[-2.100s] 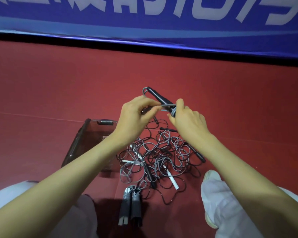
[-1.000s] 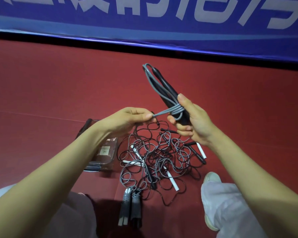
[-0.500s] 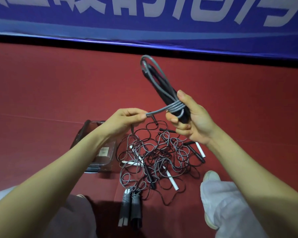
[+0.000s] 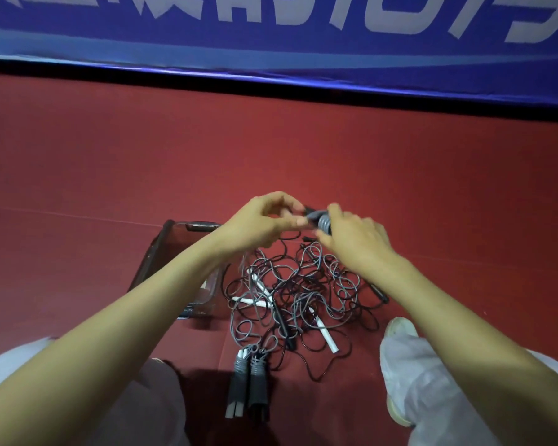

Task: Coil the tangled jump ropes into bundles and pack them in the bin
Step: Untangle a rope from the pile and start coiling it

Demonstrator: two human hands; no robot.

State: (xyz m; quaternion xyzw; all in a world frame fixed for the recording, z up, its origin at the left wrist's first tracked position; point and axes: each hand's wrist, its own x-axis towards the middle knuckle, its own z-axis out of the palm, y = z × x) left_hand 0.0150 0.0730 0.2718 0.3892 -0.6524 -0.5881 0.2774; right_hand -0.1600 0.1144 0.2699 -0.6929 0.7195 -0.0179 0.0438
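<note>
**Grey bundle (image 4: 323, 222) clamped between both hands**

Your left forearm (image 4: 161, 284) crosses the clear bin (image 4: 152, 249), hiding much of it. Your left hand (image 4: 261, 220) pinches the grey bundle's end, and your right hand (image 4: 355, 243) grips its wrapped middle, above the tangled ropes (image 4: 297, 291). A shoe (image 4: 400, 329) sits rightmost.

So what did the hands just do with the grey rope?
The right hand lowered the bundle from its raised tilt, still gripping it. The left hand, still pinching its loose end, moved in close beside it. The pile, bin and floor bundle stayed put.
</note>
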